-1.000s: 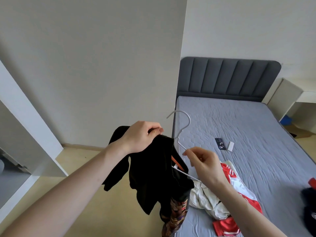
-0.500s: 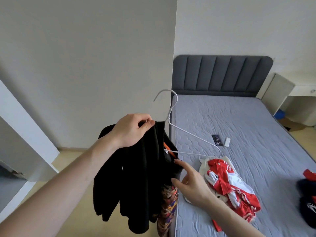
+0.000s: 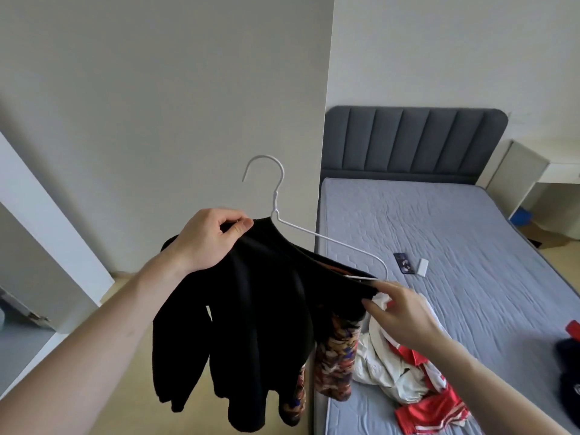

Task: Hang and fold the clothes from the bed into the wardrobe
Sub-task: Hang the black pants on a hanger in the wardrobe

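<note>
Two hands worked one garment in the middle of the frame. The left hand (image 3: 213,238) pinched the black top (image 3: 251,309) at its neckline between thumb and curled fingers, just beside the neck of the white hanger (image 3: 276,196). The right hand (image 3: 405,312), fingers fairly straight and only loosely bent, touched the black fabric at the hanger's right shoulder end; whether it actually gripped the cloth could not be told.

That right arm of the hanger stood bare above the fabric, so the top seemed only half seated. If the left pinch loosened, or the right hand tugged the cloth down instead of over the wire, the top could slide off toward the floor. The hanger appeared held only through the cloth, so it might tip or twist.

A patterned garment (image 3: 335,365) hung below the black one; whether it shared the hanger was hidden. The left end of the hanger was covered by fabric. More clothes, a red and white heap (image 3: 408,381), lay on the bed (image 3: 439,230) at lower right, with a dark item (image 3: 568,365) cut off at the frame's right edge. Only a white panel at far left hinted at the wardrobe.
</note>
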`<state>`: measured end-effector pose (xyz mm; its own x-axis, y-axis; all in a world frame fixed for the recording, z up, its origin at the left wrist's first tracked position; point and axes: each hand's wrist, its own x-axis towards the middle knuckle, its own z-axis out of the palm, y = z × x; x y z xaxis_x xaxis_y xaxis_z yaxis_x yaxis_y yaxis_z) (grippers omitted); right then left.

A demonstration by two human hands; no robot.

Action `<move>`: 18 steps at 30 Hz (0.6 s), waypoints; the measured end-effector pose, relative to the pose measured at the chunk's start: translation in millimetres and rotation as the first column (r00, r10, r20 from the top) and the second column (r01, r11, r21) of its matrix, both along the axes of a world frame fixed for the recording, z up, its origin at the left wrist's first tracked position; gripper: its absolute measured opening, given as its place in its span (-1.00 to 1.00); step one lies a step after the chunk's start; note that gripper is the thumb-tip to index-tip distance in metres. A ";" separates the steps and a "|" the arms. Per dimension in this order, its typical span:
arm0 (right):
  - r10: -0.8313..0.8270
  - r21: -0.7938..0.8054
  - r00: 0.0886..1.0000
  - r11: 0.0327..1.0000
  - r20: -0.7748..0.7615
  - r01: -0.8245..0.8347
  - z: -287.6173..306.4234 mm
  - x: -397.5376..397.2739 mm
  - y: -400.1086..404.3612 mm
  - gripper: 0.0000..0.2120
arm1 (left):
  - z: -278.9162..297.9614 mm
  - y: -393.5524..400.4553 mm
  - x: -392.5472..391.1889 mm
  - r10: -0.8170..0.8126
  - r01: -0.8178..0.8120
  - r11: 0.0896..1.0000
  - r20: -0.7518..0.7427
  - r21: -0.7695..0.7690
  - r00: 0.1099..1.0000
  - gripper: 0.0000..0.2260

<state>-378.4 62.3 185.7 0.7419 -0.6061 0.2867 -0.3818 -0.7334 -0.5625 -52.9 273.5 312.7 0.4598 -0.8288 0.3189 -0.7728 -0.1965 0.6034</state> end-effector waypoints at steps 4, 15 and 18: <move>-0.014 -0.024 0.999 1.000 0.043 0.015 21.8 -5.9 -6.0 -0.61 | -0.2 5.0 6.9 0.039 -0.040 0.998 -0.028 -0.039 0.999 -0.85; -0.042 -0.102 0.999 0.994 0.036 0.045 65.8 -11.4 -30.4 -0.83 | 1.3 8.6 4.3 -0.071 0.072 0.997 -0.096 0.004 0.993 -0.57; 0.021 -0.149 0.994 0.989 0.107 -0.005 68.7 -6.1 -29.1 -0.92 | -0.6 10.2 8.5 -0.069 0.074 0.997 -0.132 0.030 0.989 -0.56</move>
<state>-384.5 33.1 254.4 0.7095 -0.5411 0.4516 -0.3145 -0.8165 -0.4842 -44.4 283.6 312.0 0.4346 -0.8705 0.2310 -0.7008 -0.1658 0.6938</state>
